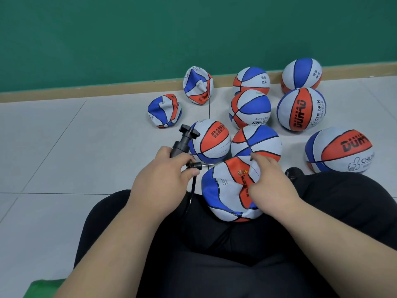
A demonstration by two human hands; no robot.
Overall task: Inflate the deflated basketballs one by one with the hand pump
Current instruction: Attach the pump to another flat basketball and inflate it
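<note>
A crumpled, deflated red, white and blue basketball [225,192] lies on my lap. My right hand [268,181] rests on its top right side, fingers pressing into the folds. My left hand [165,171] grips the black hand pump [182,143], whose T-handle points up and away. The pump's needle tip [206,165] sticks out from my fingers toward the ball, a little short of its surface. A black hose [190,196] loops down from the pump between my knees.
Two more deflated balls [164,110] [197,84] lie on the grey tile floor at the back left. Several round, inflated balls [211,140] [300,108] [339,150] crowd the floor ahead and to the right, up to the green wall's wooden skirting [86,92].
</note>
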